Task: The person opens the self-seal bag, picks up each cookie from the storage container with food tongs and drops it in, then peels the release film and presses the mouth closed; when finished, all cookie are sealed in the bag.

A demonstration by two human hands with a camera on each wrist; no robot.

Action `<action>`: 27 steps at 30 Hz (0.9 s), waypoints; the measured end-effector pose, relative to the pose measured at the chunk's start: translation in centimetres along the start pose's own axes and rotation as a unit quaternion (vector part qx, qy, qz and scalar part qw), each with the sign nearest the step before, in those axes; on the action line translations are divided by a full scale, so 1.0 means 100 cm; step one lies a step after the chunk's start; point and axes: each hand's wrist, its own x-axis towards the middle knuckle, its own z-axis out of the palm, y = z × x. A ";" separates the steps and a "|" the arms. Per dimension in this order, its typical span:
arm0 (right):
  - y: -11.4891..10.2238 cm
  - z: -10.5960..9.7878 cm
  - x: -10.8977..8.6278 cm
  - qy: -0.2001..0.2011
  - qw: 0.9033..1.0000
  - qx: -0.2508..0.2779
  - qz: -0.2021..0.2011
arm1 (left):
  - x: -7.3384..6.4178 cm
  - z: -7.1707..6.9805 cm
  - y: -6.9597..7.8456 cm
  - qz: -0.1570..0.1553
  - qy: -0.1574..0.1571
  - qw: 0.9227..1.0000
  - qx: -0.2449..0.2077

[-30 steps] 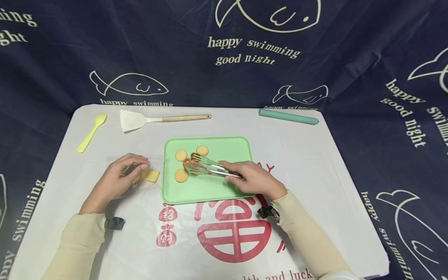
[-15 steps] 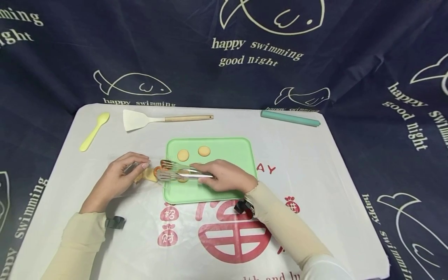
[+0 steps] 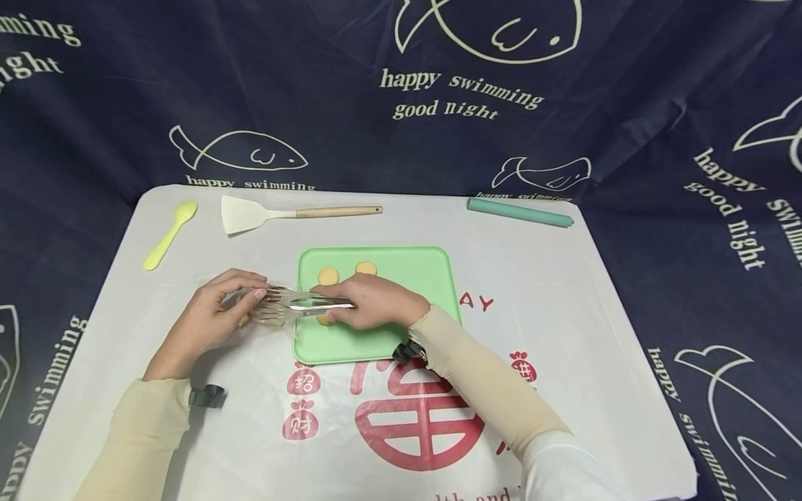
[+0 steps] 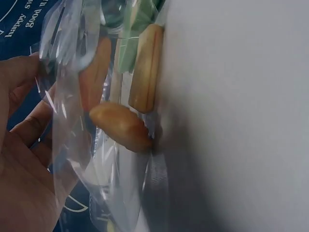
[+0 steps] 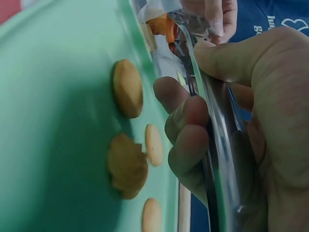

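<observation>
Two things held: metal tongs (image 3: 321,304) in the curled fingers of the right hand (image 3: 380,303), a clear bag (image 4: 70,130) between thumb and fingers of the left hand (image 3: 209,313). At the tong tips, an orange piece (image 5: 162,25), at the mouth of the bag; cannot tell if fully inside. In the bag, as seen in the left wrist view, tan pieces (image 4: 120,126). Beside the bag, under the tongs and right hand, a green tray (image 3: 382,342) bearing pale round biscuits (image 3: 328,276). Farther out on the counter (image 3: 244,445), a yellow spoon (image 3: 169,238) at the left, a white spatula (image 3: 243,216) next to it, a teal rod (image 3: 519,211) toward the far right corner. Beyond, dark blue cloth (image 3: 357,156) printed with white fish.
</observation>
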 end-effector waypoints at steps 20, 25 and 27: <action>-0.016 -0.007 0.030 -0.057 0.997 -0.052 0.009 | 0.004 -0.005 0.012 0.001 0.009 1.000 -0.002; -0.013 -0.007 0.013 -0.047 0.997 -0.055 0.014 | 0.002 -0.004 0.010 -0.006 0.006 1.000 -0.015; -0.011 -0.010 0.000 -0.031 0.998 -0.057 0.013 | 0.001 -0.005 0.009 -0.010 0.006 1.000 -0.016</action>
